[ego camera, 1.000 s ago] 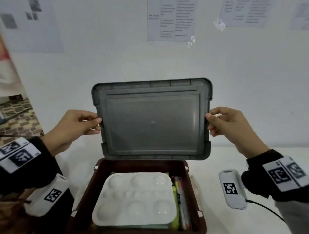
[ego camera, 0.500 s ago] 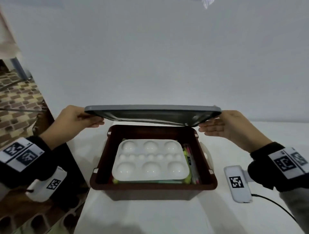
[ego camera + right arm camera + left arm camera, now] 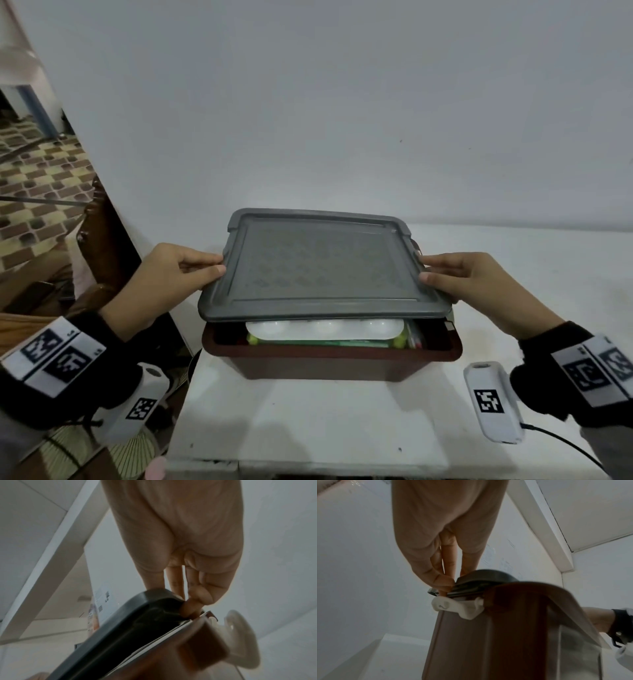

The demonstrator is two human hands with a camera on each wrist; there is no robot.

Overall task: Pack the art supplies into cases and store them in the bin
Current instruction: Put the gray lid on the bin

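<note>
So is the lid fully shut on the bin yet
Not yet. The grey lid sits tilted, its front edge raised above the brown bin, with the white palette visible through the gap.

L hand [image 3: 168, 274] out front, palm in, thumb on top & fingers curled under, pinching grey plastic lid [image 3: 318, 270] at its left edge. R hand [image 3: 469, 281] mirrors at right edge. Both wrists level, black sleeves.

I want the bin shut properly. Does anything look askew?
Yes: the grey lid, held by the left hand and right hand, sits tilted over the brown bin, its front edge raised above the white palette.
</note>
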